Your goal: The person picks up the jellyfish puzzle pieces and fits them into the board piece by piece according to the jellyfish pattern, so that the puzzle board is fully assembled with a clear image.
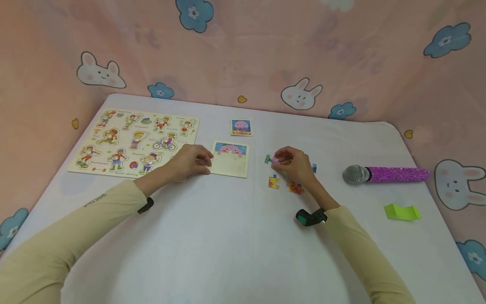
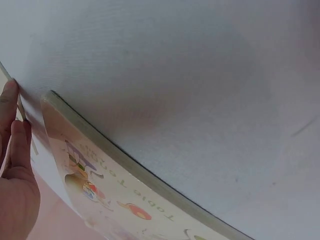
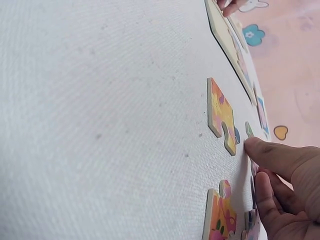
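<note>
Pinching green piece [image 1: 268,159], right hand [image 1: 294,165] (head view only).

Children's play corner, bunny-print curtain [image 1: 300,96], puzzle board [image 1: 133,141]

Even, soft overhead light, fairly bright; faint shadows under forearms on white table [image 1: 228,236]. No glare. Head view: wide-angle bowing at edges, mild softness. Wrist views: close range, nearest fingers [image 3: 280,155] and board edge [image 2: 125,165] blurred.

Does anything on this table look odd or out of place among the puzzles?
Yes: a glittery purple microphone and a green block lie at the table's right side, unrelated to the puzzle pieces. Nothing looks spilled or broken.
</note>
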Action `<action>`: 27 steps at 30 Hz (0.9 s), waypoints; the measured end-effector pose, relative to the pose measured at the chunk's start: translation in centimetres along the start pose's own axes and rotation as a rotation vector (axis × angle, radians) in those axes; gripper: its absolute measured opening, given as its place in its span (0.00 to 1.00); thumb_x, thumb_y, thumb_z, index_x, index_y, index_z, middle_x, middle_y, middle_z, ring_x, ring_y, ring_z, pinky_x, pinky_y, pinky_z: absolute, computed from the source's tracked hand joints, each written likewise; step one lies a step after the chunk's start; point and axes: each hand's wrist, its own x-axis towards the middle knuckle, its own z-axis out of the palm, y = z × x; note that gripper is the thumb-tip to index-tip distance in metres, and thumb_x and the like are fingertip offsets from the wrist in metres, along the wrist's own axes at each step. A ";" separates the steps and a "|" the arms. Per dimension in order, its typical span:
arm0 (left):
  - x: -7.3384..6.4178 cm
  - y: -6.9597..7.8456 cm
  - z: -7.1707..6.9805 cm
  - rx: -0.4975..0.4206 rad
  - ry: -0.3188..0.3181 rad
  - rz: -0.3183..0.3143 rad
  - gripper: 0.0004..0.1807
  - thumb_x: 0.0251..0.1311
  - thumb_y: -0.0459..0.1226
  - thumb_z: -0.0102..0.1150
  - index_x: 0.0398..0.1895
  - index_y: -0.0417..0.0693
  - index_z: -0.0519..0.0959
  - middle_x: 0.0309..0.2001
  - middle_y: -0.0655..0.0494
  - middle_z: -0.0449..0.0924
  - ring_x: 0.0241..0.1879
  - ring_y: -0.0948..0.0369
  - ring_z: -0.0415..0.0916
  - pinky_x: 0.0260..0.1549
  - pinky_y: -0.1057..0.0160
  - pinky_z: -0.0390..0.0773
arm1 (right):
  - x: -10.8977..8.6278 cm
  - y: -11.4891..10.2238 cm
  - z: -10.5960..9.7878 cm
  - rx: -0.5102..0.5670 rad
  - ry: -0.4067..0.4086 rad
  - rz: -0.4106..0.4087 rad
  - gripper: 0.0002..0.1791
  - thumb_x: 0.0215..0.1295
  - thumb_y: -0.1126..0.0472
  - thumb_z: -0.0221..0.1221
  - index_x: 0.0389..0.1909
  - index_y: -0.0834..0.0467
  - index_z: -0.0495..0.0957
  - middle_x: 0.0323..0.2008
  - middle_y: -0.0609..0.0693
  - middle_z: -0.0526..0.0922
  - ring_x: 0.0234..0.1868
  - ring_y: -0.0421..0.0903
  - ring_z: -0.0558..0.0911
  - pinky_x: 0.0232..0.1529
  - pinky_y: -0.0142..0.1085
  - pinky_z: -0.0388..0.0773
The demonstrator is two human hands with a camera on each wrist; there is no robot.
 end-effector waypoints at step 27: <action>0.1 0.2 -0.2 0.009 -0.009 -0.048 0.09 0.49 0.28 0.71 0.33 0.39 0.82 0.48 0.44 0.81 0.51 0.52 0.78 0.48 0.59 0.78 | 0.3 0.3 -0.7 0.034 -0.037 -0.073 0.17 0.53 0.68 0.69 0.44 0.67 0.78 0.41 0.61 0.83 0.42 0.52 0.84 0.41 0.29 0.79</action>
